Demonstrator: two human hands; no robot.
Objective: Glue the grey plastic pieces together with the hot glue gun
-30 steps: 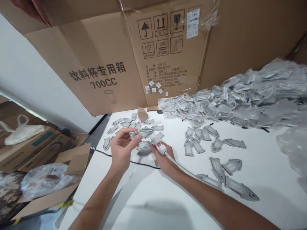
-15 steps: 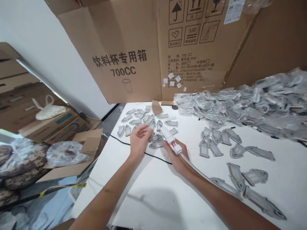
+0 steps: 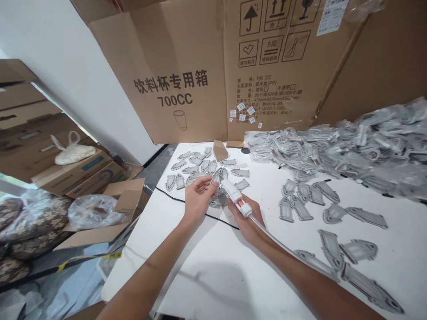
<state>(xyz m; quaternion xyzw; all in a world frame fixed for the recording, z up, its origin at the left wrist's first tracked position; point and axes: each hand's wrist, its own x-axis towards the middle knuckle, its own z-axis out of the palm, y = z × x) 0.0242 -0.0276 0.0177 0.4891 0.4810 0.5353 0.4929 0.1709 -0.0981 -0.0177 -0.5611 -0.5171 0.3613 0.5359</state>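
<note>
My left hand (image 3: pixel 196 198) is closed, thumb and fingers pinching a flat grey plastic piece (image 3: pixel 216 175) with a pointed end, tilted up above the table. In my right hand (image 3: pixel 249 218) is a white corded hand tool (image 3: pixel 232 192) with a red switch. Its front end points at the pinched piece, close to it; I cannot tell whether they touch. The white cord (image 3: pixel 267 231) trails along my right forearm. Around my left hand, several similar grey pieces (image 3: pixel 191 170) lie spread on the white table (image 3: pixel 200 249).
More grey pieces (image 3: pixel 302 206) lie at the right. A heap of plastic-bagged pieces (image 3: pixel 360 142) fills the back right. A large cardboard box (image 3: pixel 187 53) stands behind the table. A black cable (image 3: pixel 170 196) crosses the tabletop. Boxes and bags (image 3: pixel 93 211) sit on the left.
My left hand has raised the grey piece a little and brought it nearer the tool's tip. My right hand keeps its grip on the tool. The view has shifted slightly.
</note>
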